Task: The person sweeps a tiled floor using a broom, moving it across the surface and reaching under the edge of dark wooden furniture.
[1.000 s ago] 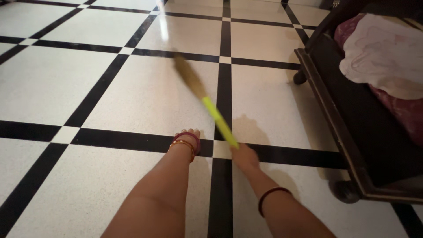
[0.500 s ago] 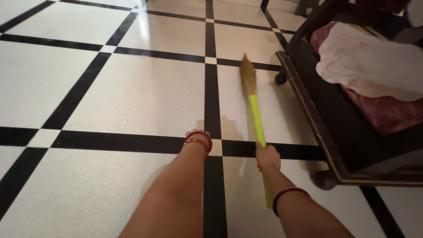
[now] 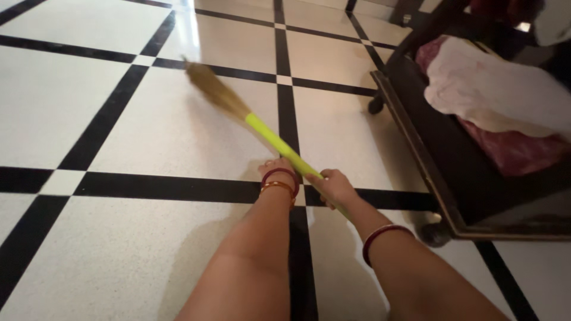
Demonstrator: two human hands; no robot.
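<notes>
While sweeping is judged underway, right hand [image 3: 334, 186] fingers clasp broom [image 3: 262, 129], bristles at ten o'clock; left hand [image 3: 277, 167] grip indiscernible; next stroke needs floor [image 3: 119, 113] contact.

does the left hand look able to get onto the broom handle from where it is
Probably yes. The left hand sits right beside the broom's yellow-green handle, just ahead of the right hand gripping it, with nothing between them. Whether it already touches the handle is unclear.

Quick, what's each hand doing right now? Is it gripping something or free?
Right hand: closed around the yellow-green handle of the broom.
Left hand: mostly hidden behind the wrist and its bangles; open or closed cannot be told.
</notes>
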